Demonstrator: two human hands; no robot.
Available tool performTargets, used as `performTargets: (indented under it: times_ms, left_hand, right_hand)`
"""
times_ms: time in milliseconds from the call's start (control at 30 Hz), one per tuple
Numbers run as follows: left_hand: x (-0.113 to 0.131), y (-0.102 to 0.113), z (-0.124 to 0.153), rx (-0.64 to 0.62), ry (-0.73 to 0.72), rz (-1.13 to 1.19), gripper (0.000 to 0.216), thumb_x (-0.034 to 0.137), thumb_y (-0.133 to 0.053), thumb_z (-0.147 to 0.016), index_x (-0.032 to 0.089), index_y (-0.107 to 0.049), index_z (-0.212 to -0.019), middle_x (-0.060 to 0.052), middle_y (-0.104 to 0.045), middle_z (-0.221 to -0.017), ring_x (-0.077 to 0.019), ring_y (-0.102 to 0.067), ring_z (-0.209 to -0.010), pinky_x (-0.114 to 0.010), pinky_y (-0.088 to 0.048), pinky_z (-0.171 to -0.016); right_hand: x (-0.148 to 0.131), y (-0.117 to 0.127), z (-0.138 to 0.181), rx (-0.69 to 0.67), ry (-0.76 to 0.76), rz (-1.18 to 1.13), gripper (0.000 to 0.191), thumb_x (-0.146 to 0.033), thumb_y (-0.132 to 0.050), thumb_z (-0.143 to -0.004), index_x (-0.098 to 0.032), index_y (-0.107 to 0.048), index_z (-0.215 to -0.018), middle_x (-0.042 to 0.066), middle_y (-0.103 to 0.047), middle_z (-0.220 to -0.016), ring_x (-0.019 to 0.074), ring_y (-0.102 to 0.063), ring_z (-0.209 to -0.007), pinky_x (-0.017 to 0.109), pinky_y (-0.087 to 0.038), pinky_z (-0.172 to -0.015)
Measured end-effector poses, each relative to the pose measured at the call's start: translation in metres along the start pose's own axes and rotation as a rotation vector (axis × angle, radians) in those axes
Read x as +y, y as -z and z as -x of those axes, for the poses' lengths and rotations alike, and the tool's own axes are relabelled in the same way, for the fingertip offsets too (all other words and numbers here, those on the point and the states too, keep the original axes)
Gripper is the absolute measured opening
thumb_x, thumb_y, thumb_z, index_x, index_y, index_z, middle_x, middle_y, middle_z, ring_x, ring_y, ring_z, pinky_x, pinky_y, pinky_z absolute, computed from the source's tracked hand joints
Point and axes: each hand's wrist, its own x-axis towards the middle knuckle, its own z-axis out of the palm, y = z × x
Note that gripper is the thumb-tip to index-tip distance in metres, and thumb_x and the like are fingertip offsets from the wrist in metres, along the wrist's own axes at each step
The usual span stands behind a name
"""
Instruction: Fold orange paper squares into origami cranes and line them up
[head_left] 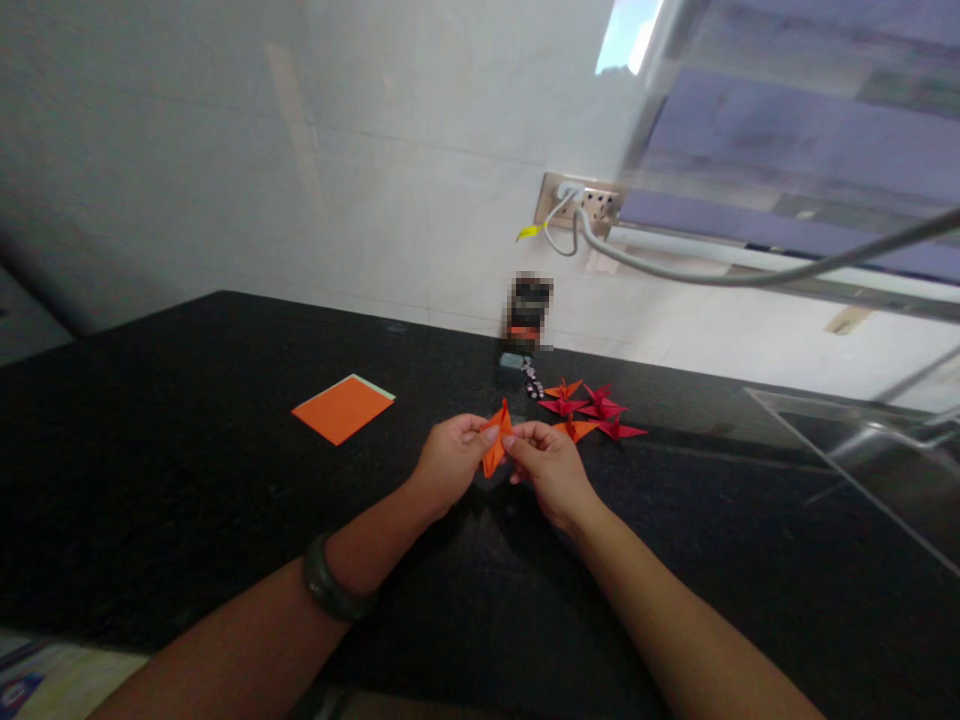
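Between my two hands, a little above the black countertop (pixel 480 600), is a folded piece of orange origami paper (pixel 495 452), narrow and pointed at its upper end. My left hand (pixel 452 455) pinches its left side with thumb and fingers. On the other side my right hand (pixel 551 467) grips the paper's right edge, thumb on top. Just beyond the right hand sit several folded paper cranes (pixel 592 405) in orange and red. To the left lies a stack of square orange paper (pixel 343 410), with a pale green sheet showing at its back edge.
A phone-like object (pixel 528 310), blurred out, leans near the wall on a small grey-blue stand (pixel 515 360), with a beaded strap (pixel 532 382) beside it. A wall socket (pixel 577 200) has a grey cable (pixel 697 278) running right. A sink (pixel 885 440) is at the right.
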Motion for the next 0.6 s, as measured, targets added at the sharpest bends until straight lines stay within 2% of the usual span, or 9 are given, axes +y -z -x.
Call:
performTargets:
  times_ms: [167, 333, 467, 600]
  left_hand:
    - [0.0018, -0.0011, 0.0, 0.003, 0.015, -0.018, 0.015, 0.027, -0.059, -0.069, 0.013, -0.057, -0.072, 0.001, -0.061, -0.052, -0.0093, -0.053, -0.045, -0.019, -0.038, -0.043]
    - [0.0008, -0.0015, 0.0007, -0.044, 0.014, -0.027, 0.017, 0.031, -0.058, -0.07, 0.014, -0.056, -0.07, 0.002, -0.059, -0.049, -0.0085, -0.051, -0.042, -0.018, -0.035, -0.041]
    - [-0.0017, -0.0017, 0.002, -0.103, 0.035, 0.049, 0.024, 0.032, -0.064, -0.065, 0.013, -0.054, -0.075, 0.0, -0.062, -0.056, -0.0092, -0.054, -0.047, -0.019, -0.039, -0.045]
    - [-0.002, -0.0012, 0.0017, -0.123, 0.058, 0.099, 0.028, 0.03, -0.069, -0.061, 0.012, -0.054, -0.076, 0.0, -0.063, -0.059, -0.0097, -0.058, -0.05, -0.02, -0.042, -0.05]
  right_hand:
    - [-0.0014, 0.0003, 0.0004, -0.01, 0.005, 0.028, 0.019, -0.03, -0.067, -0.06, -0.015, -0.056, -0.067, -0.003, -0.058, -0.049, 0.0063, -0.046, -0.038, 0.018, -0.038, -0.037]
    - [-0.0032, 0.0011, 0.0018, 0.011, 0.099, 0.107, 0.019, -0.031, -0.066, -0.063, -0.015, -0.058, -0.069, -0.003, -0.058, -0.049, 0.0077, -0.05, -0.041, 0.018, -0.037, -0.038]
    - [-0.0016, 0.0024, 0.0007, 0.082, 0.123, 0.123, 0.018, -0.03, -0.066, -0.063, -0.014, -0.058, -0.064, -0.003, -0.057, -0.049, 0.0075, -0.048, -0.04, 0.018, -0.035, -0.038]
    - [0.0004, 0.005, -0.0014, 0.067, 0.13, 0.104, 0.019, -0.031, -0.067, -0.062, -0.014, -0.059, -0.062, -0.002, -0.057, -0.05, 0.007, -0.046, -0.04, 0.018, -0.035, -0.038]
